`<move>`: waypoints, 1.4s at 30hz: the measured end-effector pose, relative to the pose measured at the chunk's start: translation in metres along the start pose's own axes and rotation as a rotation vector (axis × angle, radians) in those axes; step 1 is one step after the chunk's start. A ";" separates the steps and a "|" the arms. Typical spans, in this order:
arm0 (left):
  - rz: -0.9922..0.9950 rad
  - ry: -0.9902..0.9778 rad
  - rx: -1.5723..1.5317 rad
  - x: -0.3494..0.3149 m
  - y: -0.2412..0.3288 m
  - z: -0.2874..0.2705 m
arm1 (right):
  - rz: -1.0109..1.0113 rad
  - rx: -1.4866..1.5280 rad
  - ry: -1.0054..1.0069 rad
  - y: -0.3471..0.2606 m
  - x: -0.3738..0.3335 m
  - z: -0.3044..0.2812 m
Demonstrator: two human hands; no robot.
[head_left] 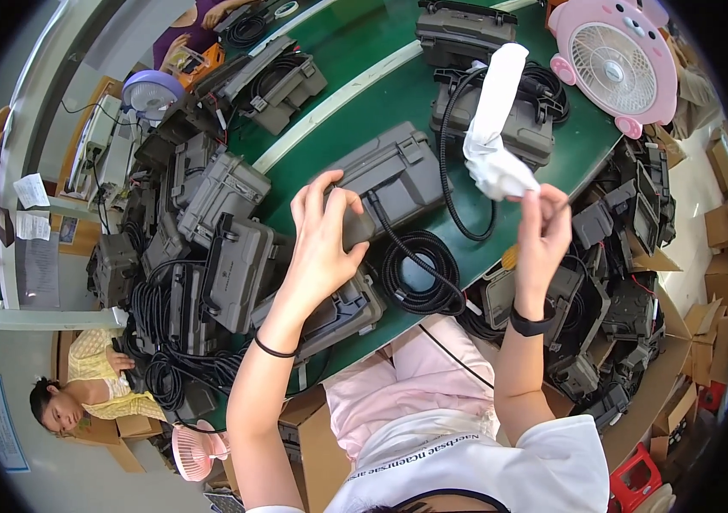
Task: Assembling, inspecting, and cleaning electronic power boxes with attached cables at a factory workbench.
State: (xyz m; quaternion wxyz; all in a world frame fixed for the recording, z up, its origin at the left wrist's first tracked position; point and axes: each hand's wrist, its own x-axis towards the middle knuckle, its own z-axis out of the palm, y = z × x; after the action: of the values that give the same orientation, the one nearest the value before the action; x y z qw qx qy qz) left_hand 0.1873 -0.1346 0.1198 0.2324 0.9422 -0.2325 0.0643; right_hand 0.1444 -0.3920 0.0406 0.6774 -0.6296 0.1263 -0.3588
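A dark grey hard plastic case (402, 171) lies on the green table in front of me. My left hand (325, 235) grips its left end, fingers bent over the top edge and thumb lower down. A black corrugated cable runs from the case into a coil (419, 274) by the table's near edge. Raised to the right, my right hand (543, 235) pinches one end of a crumpled white cloth (496, 128) between thumb and fingertips. The cloth's long end sticks up past a second grey case (501, 124) with cable on it.
Several grey cases (240, 269) and cable tangles crowd the left. More cases fill a cardboard box (663, 342) at the right. A pink fan (612, 68) stands at the far right corner, a purple fan (152, 94) at the far left. Two other people are at the left.
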 end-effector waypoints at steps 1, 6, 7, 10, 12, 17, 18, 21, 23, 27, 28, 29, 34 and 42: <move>-0.001 -0.002 -0.001 0.000 0.000 0.000 | 0.047 0.105 0.034 -0.003 0.001 -0.005; 0.028 -0.030 0.000 0.002 -0.001 -0.001 | 0.113 0.308 0.086 -0.014 0.001 -0.022; 0.030 -0.032 0.000 0.003 0.001 -0.002 | 0.112 0.258 0.073 -0.013 0.000 -0.022; 0.027 -0.011 0.001 0.004 0.005 -0.004 | 0.123 0.164 0.048 -0.010 -0.003 -0.021; 0.073 0.029 0.011 0.004 0.007 -0.006 | 0.140 0.160 -0.003 -0.010 -0.006 -0.021; 0.096 0.039 0.045 0.005 0.007 -0.004 | 0.143 0.066 -0.071 -0.015 -0.011 -0.014; 0.085 0.041 0.063 0.004 0.007 -0.003 | 0.135 -0.002 -0.118 -0.016 -0.012 -0.013; 0.082 0.044 0.079 0.004 0.008 -0.003 | 0.114 -0.063 -0.136 -0.015 -0.014 -0.005; 0.089 0.043 0.079 0.004 0.008 -0.003 | 0.108 -0.119 -0.157 -0.017 -0.017 0.001; 0.078 0.041 0.075 0.005 0.008 -0.003 | 0.016 -0.240 -0.185 -0.021 -0.019 0.016; 0.072 0.038 0.065 0.005 0.007 -0.003 | -0.040 -0.273 -0.192 -0.020 -0.020 0.019; 0.073 0.038 0.066 0.005 0.007 -0.004 | -0.047 -0.271 -0.218 -0.022 -0.020 0.023; 0.067 -0.034 0.113 0.003 0.011 -0.006 | -0.059 -0.225 -0.411 -0.022 -0.025 0.053; 0.050 -0.117 0.119 0.002 0.009 -0.002 | -0.143 -0.255 -0.645 -0.017 -0.018 0.071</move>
State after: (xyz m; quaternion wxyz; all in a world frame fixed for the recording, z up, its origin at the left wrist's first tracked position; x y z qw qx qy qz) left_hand 0.1845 -0.1415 0.1261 0.1602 0.9504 -0.2650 0.0284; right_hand 0.1701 -0.3252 0.0641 0.5716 -0.7973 -0.0947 -0.1694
